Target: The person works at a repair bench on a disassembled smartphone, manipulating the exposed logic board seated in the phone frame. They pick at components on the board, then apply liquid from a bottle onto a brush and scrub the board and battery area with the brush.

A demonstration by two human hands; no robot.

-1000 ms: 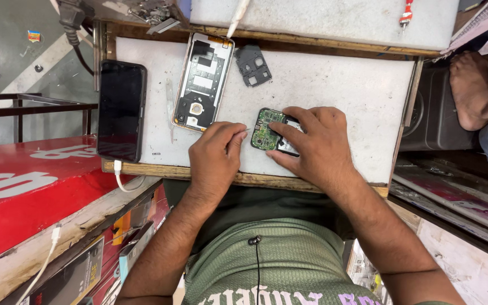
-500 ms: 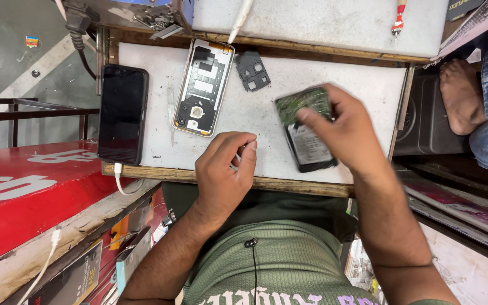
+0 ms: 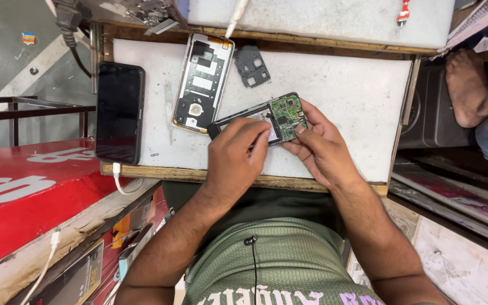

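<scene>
An opened phone body [image 3: 266,116] with a green circuit board [image 3: 287,111] exposed lies across the white worktop [image 3: 345,96], held in both hands. My right hand [image 3: 320,148] grips its right end, thumb on the board's edge. My left hand [image 3: 237,155] covers the left part, fingers pressed on the phone's inside. A detached phone back frame [image 3: 201,83] lies just left of it, and a small dark plastic cover [image 3: 251,65] rests behind.
A black phone [image 3: 119,112] lies screen-up at the worktop's left edge with a white cable [image 3: 121,182] plugged in. A red counter [image 3: 18,186] is at left. Another person's bare foot [image 3: 467,85] rests at right. A raised white slab [image 3: 323,20] borders the back.
The phone body has swung from upright in my right hand to lying sideways between both hands. My left hand moved up from the table edge onto it.
</scene>
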